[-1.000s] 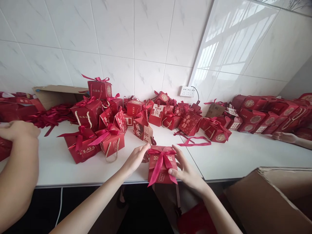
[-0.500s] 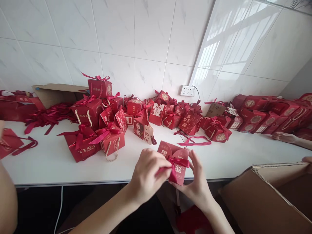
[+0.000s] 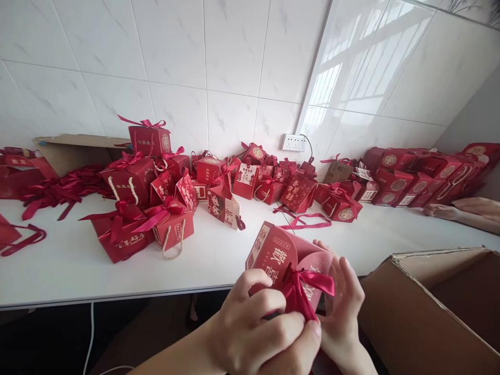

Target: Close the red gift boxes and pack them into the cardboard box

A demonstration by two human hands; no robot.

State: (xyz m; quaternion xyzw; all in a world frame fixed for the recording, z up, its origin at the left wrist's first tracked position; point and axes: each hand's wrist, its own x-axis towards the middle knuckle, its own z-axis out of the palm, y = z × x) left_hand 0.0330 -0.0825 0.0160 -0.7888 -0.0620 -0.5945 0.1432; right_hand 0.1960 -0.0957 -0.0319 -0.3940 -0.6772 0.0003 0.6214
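Observation:
A red paper gift box [image 3: 278, 251] with gold lettering and rounded flaps is held close, tilted, above the table's front edge. Its dark pink ribbon [image 3: 297, 289] is gathered in a bow at the flaps. My left hand [image 3: 261, 328] lies across the box's near left side, thumb and fingers pinching a ribbon end. On the right side, my right hand [image 3: 346, 297] is wrapped round the box; part of its fingers is hidden behind it. Beyond the box, a triangular printed box [image 3: 223, 205] and a loose ribbon [image 3: 308, 221] lie on the table.
Several red gift boxes [image 3: 135, 179] with bows and rope handles stand along the white table [image 3: 219, 265]. More boxes [image 3: 394, 179] are stacked at right, near another person's hands [image 3: 464, 211]. An open cardboard carton [image 3: 414, 307] is at lower right. Ribbons [image 3: 74, 185] pile up at left.
Both my hands have brought the gift box nearer and turned it, so its lettering faces me more. My left fingers have shifted lower along the ribbon. The view has moved slightly rightward.

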